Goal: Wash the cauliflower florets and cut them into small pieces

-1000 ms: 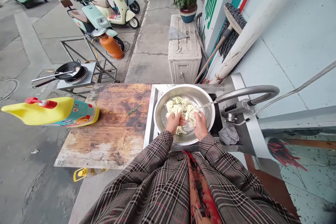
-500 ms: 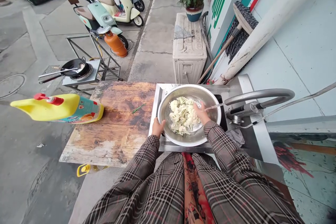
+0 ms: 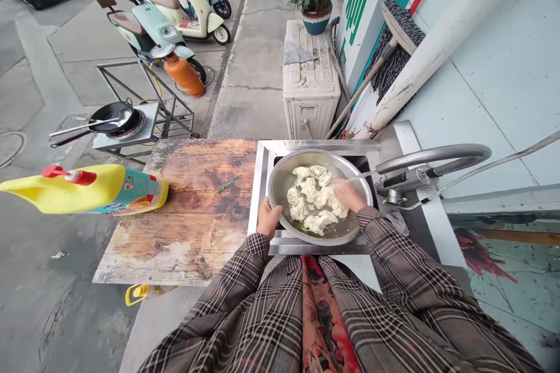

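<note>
A: Since the earlier frame, the cauliflower pieces [image 3: 309,189] are spread apart from their heap, and the metal basin [image 3: 280,189] is shifted away from the left edge of the sink [image 3: 259,180].

B: Is the basin being held?

A: Its rim is clasped on the left, near side by the left grip [image 3: 268,219], with the thumb laid over the edge.

B: And the right grip [image 3: 347,195]?

A: It is lowered among the pieces at the basin's right side. Whether anything is grasped cannot be told, as the fingers are partly hidden and blurred.

B: Where are the pieces contained?

A: Inside the basin, over the sink; a water stream [image 3: 361,175] is sent in past the right rim from the faucet [image 3: 433,153].

B: What is carried by the table [image 3: 188,227]?

A: A yellow jug [image 3: 79,186] at its left edge, and a green stalk [image 3: 229,184] near its right edge.
</note>
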